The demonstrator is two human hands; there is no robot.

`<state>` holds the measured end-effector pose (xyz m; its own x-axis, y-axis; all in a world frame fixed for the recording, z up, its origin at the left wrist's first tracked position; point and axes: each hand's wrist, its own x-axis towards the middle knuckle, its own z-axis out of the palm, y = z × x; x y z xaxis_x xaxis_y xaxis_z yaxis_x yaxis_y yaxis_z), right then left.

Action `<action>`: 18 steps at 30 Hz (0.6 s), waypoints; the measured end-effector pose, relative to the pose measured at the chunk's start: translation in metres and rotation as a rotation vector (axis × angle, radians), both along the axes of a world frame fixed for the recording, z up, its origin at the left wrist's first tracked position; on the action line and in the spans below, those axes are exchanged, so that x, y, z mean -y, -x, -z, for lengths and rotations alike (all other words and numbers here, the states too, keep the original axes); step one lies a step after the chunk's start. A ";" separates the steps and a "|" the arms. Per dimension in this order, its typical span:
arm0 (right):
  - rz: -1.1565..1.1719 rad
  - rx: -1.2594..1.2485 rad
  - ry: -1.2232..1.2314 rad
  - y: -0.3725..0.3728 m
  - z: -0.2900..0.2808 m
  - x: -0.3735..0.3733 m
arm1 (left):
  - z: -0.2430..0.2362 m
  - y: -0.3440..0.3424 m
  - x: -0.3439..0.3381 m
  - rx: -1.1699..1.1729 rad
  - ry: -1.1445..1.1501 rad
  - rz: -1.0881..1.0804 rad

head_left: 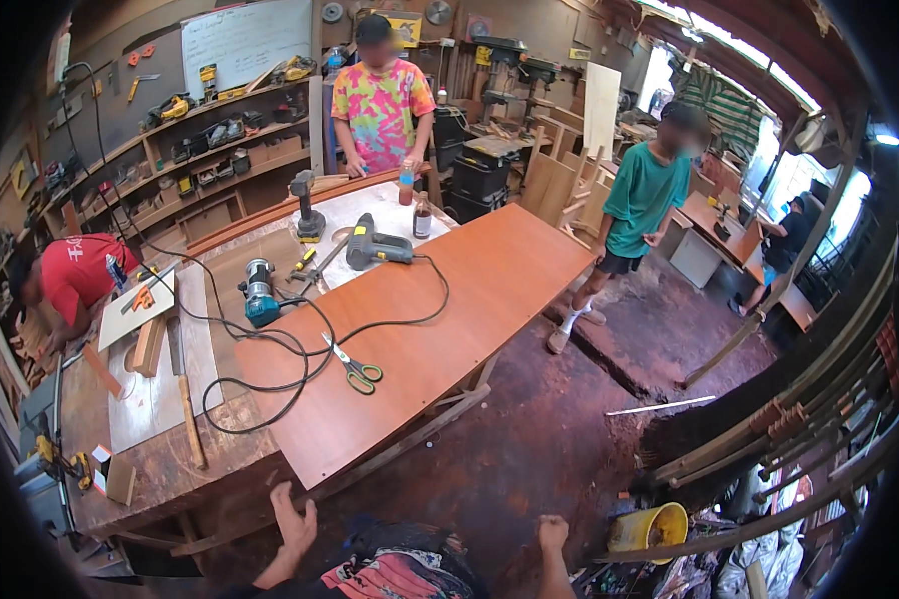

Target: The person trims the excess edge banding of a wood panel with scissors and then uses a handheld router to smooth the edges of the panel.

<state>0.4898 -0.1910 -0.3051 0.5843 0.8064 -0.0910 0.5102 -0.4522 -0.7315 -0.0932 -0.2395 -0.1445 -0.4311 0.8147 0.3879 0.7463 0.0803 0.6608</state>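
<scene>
My left hand (295,521) is raised near the close corner of a reddish-brown wooden panel (489,275), its fingers apart and holding nothing. My right hand (552,534) hangs over the floor to the right, curled into a fist with nothing visible in it. The panel lies across the workbench. On it rest green-handled scissors (360,375), partly opened, and a looping black cable (390,322). A grey heat gun (378,245) lies at the panel's far edge. Beside it, a teal trim router (260,293) stands on the bench.
A cordless drill (307,208) and a dark bottle (422,217) stand farther back. A handsaw (185,404) lies at left. One person in red bends at left; others stand behind the bench and at right. A yellow bucket (649,529) and stacked timber (769,429) occupy the right side.
</scene>
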 end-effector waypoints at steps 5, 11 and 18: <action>-0.317 -0.734 -0.207 0.139 -0.217 -0.139 | -0.009 -0.055 -0.009 0.313 0.041 -0.184; -0.682 -0.450 -0.414 0.179 -0.249 -0.235 | -0.007 -0.043 -0.016 0.265 0.020 -0.320; -0.739 0.047 -0.036 0.081 -0.118 -0.228 | -0.043 -0.047 -0.024 0.109 0.217 -0.356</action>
<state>0.4089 0.0366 -0.1871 -0.1090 0.9930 -0.0453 0.7032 0.0448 -0.7096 -0.0458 -0.2151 -0.1012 -0.7288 0.6655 0.1611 0.5740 0.4655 0.6737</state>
